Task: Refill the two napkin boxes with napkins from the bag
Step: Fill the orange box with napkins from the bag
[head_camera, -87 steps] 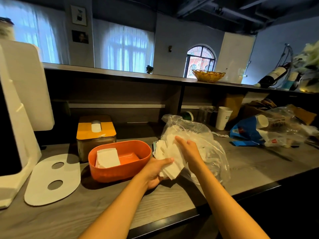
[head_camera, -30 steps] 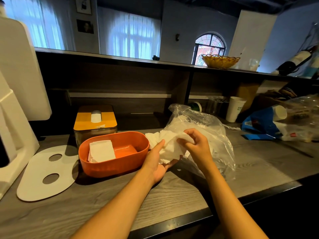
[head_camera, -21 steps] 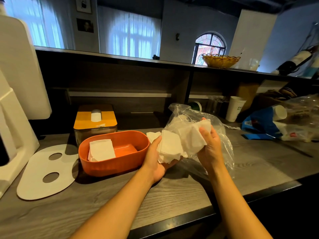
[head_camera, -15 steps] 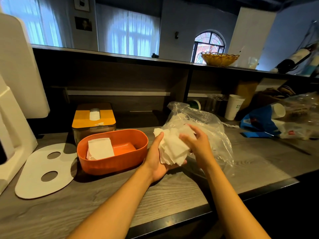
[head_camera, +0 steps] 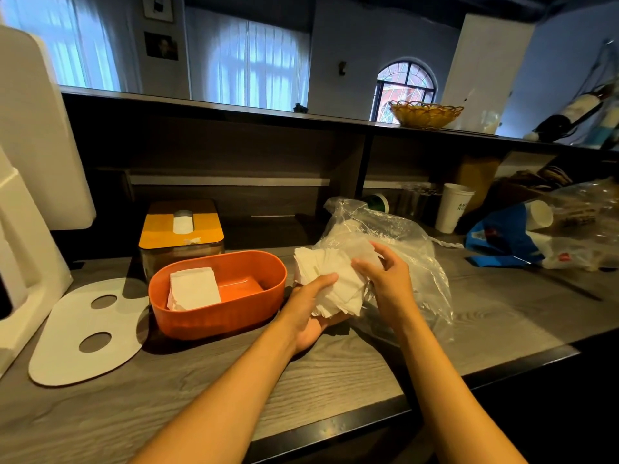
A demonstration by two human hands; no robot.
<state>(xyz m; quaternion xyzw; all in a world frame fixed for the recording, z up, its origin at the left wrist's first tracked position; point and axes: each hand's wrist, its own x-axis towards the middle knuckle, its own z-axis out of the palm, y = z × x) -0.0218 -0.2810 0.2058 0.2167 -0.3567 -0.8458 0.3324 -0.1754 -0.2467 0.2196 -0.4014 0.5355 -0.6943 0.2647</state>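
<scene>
A loose stack of white napkins (head_camera: 330, 277) sits in my left hand (head_camera: 310, 311), palm up, thumb over the stack's near side. My right hand (head_camera: 387, 283) touches the stack's right side with fingers spread and lightly bent. Both hands hover just right of the open orange oval box (head_camera: 217, 318), which holds a small pile of napkins (head_camera: 193, 293) at its left end. Behind it stands a box with a yellow lid (head_camera: 181, 229), one napkin poking through the slot. The clear plastic bag (head_camera: 402, 242) lies behind my hands.
A white oval lid with two holes (head_camera: 77, 333) lies flat at the left, beside white foam blocks (head_camera: 30, 202). A paper cup (head_camera: 454, 207), a blue packet (head_camera: 502, 239) and more plastic wrap crowd the right. The counter's dark front edge (head_camera: 368, 420) runs below my arms.
My right hand laid another napkin from the bag onto the stack and now rests against its right side. The left hand kept holding the stack.
</scene>
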